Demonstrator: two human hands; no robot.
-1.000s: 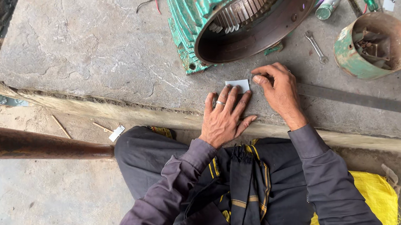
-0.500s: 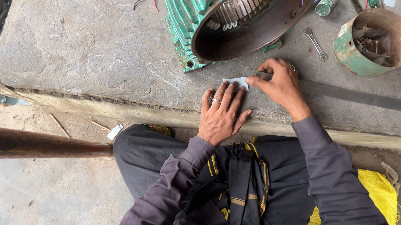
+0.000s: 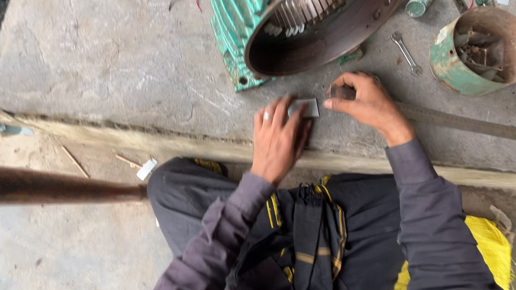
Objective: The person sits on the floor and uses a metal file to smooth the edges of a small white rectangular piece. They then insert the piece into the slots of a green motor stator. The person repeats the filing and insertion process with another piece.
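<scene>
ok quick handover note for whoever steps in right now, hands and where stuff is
Left hand: flat on the concrete slab, fingertips pinning a small grey sheet piece.
Right hand: at the piece's right end, fingers curled around something small; what it is cannot be made out.
Nearby: green motor housing lying open just above the hands; spanner and rusty tin of scrap to the right; long flat metal strip running right from the wrist.
Done: piece laid flat and held.
Left: the piece is not yet in the housing.
</scene>
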